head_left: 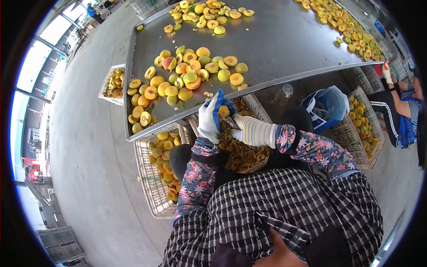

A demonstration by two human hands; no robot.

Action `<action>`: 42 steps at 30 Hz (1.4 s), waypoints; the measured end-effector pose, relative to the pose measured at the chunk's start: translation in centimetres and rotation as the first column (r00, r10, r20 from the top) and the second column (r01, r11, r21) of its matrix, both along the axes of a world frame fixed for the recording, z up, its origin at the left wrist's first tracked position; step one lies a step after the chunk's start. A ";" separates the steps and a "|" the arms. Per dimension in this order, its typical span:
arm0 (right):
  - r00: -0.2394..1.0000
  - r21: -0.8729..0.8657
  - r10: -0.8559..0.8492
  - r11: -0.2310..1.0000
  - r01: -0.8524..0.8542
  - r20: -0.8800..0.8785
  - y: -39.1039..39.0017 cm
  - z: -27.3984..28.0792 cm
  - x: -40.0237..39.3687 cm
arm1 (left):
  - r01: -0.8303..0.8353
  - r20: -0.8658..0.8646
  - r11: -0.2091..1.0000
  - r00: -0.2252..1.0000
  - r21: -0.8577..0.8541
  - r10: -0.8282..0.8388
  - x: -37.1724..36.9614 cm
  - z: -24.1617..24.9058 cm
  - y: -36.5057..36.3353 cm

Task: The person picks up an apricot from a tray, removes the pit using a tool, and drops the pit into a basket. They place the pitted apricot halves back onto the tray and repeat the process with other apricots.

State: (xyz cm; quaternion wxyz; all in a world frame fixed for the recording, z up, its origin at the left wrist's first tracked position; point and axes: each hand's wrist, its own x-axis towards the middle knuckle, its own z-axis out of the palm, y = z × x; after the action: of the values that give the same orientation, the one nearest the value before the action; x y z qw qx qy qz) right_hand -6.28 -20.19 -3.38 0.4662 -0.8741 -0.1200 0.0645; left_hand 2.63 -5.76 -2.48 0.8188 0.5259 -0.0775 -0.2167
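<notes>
My left hand [211, 119], in a white glove with blue-coated fingers, is closed around a yellow peach half [224, 111] just past the table's near edge. My right hand [255, 131], in a striped knit glove, grips a small metal pitting tool [230, 122] whose tip is at the fruit; its exact shape is partly hidden. Both hands are held over a crate of brown peach pits [249, 156] between my knees. On the metal table [267, 49] ahead lies a pile of halved and whole yellow-green peaches [189, 73].
A white crate [144, 178] of peach halves stands at my left, and a smaller crate [104, 91] sits beyond it. To the right are a blue-and-white bucket [327, 107] and another peach crate [378, 151]. A gloved co-worker [402, 109] sits at far right.
</notes>
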 end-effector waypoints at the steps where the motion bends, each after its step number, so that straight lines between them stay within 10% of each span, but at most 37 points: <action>1: 1.000 -0.071 0.004 0.997 -0.006 -0.030 0.0 0.6 -0.3 | 0.017 0.094 1.000 0.995 0.013 -0.018 -0.1 -0.6 0.0; 6: 0.996 -0.243 0.017 0.969 -0.039 -0.093 -0.3 2.5 -0.3 | 0.001 0.031 0.998 1.000 0.060 -0.003 -0.1 -0.6 0.0; 10: 0.708 0.289 0.095 0.944 0.158 -0.700 -0.4 4.4 0.1 | -0.043 -0.075 0.999 0.996 0.013 0.044 -0.8 0.0 -0.1; 14: 0.985 -0.274 0.079 0.954 -0.119 -0.153 -1.0 1.7 0.0 | -0.022 0.630 0.925 0.739 0.379 -0.241 -0.1 -0.8 1.1; 18: 0.994 -0.169 0.103 0.981 -0.094 0.042 -1.2 -2.6 -0.3 | 0.108 0.525 0.955 0.815 0.278 -0.245 0.2 -2.8 1.0; 22: 0.704 0.249 0.120 0.965 0.083 -0.700 -1.1 4.4 -0.3 | 0.112 0.121 0.991 0.985 0.071 -0.120 -0.8 -1.6 0.4; 26: 0.988 -0.219 0.095 0.968 -0.121 -0.123 -0.8 2.8 -0.9 | 0.089 -0.101 0.995 0.991 -0.039 -0.092 -0.7 -1.6 -0.1; 31: 0.993 -0.312 0.071 0.945 -0.098 -0.097 -0.9 1.3 -1.4 | -0.034 -0.459 0.973 0.885 -0.226 -0.076 -1.2 -1.0 -0.7; 42: 0.942 -0.396 -0.027 0.903 0.167 0.335 -0.4 0.5 -2.8 | -0.159 -0.540 0.844 0.823 -0.512 -0.173 -1.6 0.2 -1.4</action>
State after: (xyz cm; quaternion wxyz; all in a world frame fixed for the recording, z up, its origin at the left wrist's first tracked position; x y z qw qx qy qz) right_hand -9.04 -20.58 -2.88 0.2446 -0.9573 -0.1333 -0.0780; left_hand 1.07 -7.14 -2.25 0.9167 0.1870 0.1099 -0.3357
